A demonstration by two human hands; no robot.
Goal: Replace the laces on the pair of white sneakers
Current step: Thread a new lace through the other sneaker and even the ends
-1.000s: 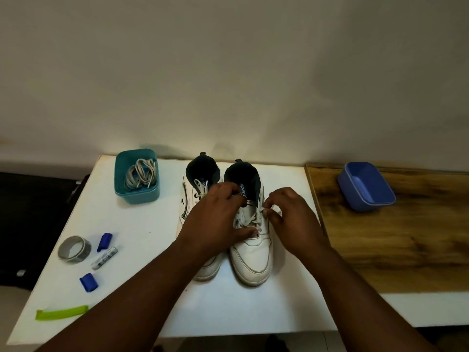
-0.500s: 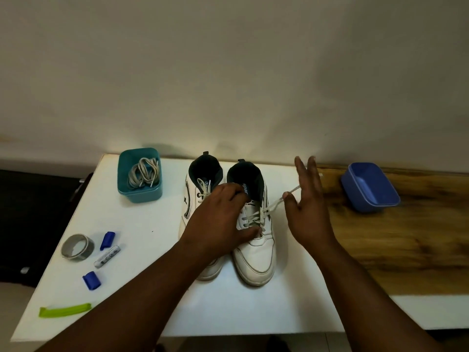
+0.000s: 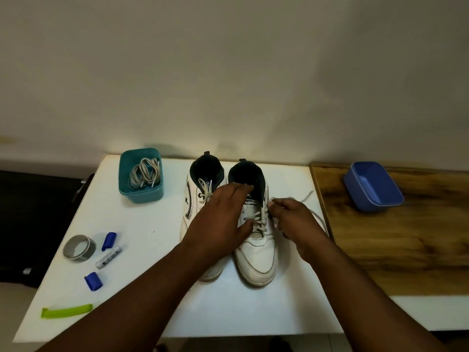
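Two white sneakers stand side by side on the white table (image 3: 142, 250), toes toward me. My left hand (image 3: 218, 219) lies over the left sneaker (image 3: 195, 199) and holds the right sneaker (image 3: 258, 252) by its tongue, thumb on the laced vamp. My right hand (image 3: 294, 219) pinches the right sneaker's lace (image 3: 261, 217) at its upper right eyelets. A loose stretch of that lace trails right across the table edge (image 3: 318, 215). A teal tub (image 3: 140, 175) at the back left holds a coil of grey laces (image 3: 145, 172).
A blue tub (image 3: 373, 186) sits empty on the wooden surface (image 3: 393, 240) to the right. On the table's left lie a grey tape roll (image 3: 79, 248), a white marker (image 3: 108, 257), two blue caps (image 3: 109, 240) and a green strip (image 3: 66, 312).
My right hand, which had drawn the lace out to the right with fingers spread, has come back to the eyelets and pinches the lace again. The left hand has stayed put.
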